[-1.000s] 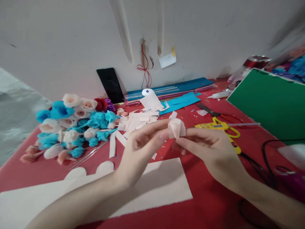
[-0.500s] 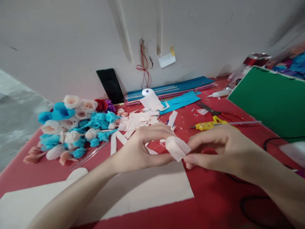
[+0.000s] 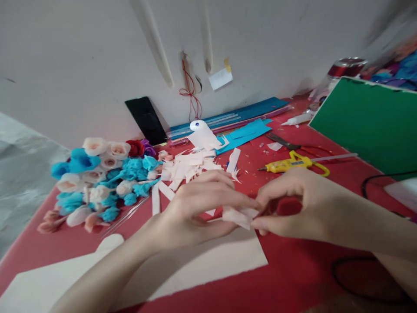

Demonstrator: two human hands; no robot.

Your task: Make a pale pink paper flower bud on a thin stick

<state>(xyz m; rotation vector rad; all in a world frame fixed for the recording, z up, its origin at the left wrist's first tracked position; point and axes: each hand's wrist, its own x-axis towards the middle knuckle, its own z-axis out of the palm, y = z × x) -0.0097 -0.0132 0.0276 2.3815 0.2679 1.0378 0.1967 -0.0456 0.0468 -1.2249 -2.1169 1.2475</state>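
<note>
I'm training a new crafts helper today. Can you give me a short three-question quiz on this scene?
1. True or false: both hands pinch the pale paper piece.
2. What lies nearer the wall: A) glue gun B) black phone?
3. What colour is the table?

Key: 1 true, left hand and right hand both grip it; 2 B; 3 red.
</note>
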